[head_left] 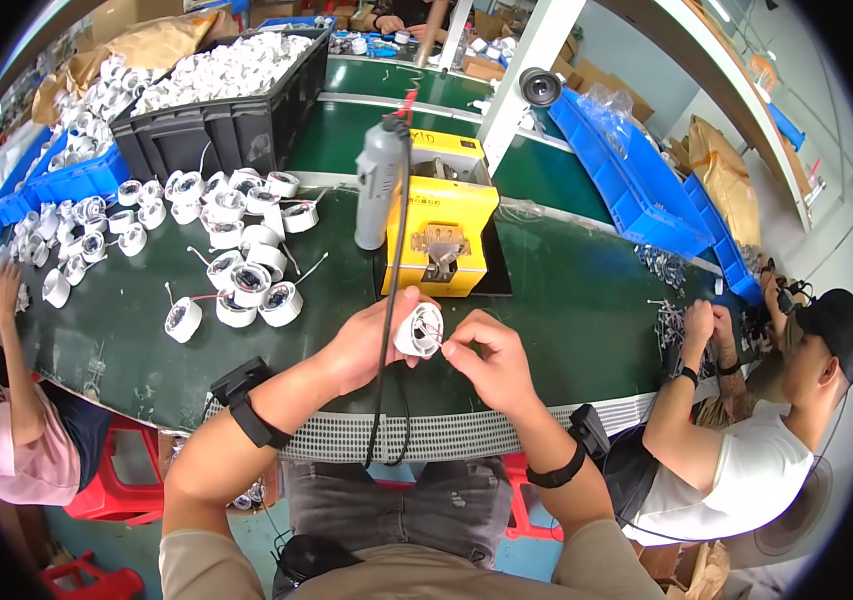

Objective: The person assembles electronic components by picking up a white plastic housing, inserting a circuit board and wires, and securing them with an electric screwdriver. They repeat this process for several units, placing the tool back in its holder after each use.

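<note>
My left hand (361,345) is closed around a small white round lamp housing (412,336), its open side turned to the right. Thin wires (432,333) stick out of that open side. My right hand (491,362) pinches at the wires, thumb and forefinger together at the rim. Just beyond both hands stands a yellow bench machine (451,220) with a metal fixture on its front. A grey cylindrical tool (378,185) hangs beside it, and a black cable (393,300) drops past my left hand. Several similar white housings (248,285), some trailing wires, lie to the left.
A black crate (208,125) heaped with white parts stands at the back left, near a blue bin (76,180). Long blue bins (636,185) lie at the right. Co-workers sit at both sides; one person's hands (708,325) work over small wired parts. Grey mesh (426,437) edges the green table.
</note>
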The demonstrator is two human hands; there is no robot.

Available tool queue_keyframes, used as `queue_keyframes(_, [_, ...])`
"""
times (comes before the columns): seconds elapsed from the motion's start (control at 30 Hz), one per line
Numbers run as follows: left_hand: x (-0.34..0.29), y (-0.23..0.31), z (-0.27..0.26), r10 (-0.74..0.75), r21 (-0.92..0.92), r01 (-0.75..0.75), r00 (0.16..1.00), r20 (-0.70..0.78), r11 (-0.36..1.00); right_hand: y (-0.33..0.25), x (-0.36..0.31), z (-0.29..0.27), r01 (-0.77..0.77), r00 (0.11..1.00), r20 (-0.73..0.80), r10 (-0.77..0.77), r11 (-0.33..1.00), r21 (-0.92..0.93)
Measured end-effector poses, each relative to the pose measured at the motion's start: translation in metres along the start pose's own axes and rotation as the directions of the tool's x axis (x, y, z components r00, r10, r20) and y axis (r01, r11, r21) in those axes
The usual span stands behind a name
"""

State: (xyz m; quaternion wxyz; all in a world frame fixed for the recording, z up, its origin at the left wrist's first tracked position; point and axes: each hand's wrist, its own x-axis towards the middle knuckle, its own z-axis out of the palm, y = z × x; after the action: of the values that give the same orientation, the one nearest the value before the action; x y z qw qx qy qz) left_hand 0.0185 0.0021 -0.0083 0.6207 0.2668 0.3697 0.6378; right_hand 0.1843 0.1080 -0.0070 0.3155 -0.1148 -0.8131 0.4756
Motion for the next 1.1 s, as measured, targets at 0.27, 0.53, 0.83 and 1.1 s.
queue_keyframes(0.27, [0.005, -0.009, 0.001, -0.026, -0.034, 0.026, 1.000, 0.012, 0.999, -0.001, 0.000, 0.006, -0.084, 0.990, -0.121, 0.067, 0.987, -0.138])
queue_keyframes(0.53, [0.001, -0.004, 0.005, 0.090, -0.116, -0.090, 0.996, -0.006, 0.989, -0.024, 0.002, 0.004, 0.188, 0.927, -0.196, -0.320, 0.848, -0.496])
queue_keyframes(0.83, [0.002, -0.017, 0.003, 0.258, -0.133, -0.246, 0.962, 0.085, 0.960, -0.012, -0.002, 0.001, -0.216, 0.968, -0.050, 0.248, 0.913, 0.347])
queue_keyframes(1.1, [0.002, -0.021, 0.005, 0.268, -0.282, -0.200, 0.937, 0.226, 0.938, -0.011, -0.008, 0.013, -0.165, 0.965, -0.168, 0.201, 0.965, 0.205])
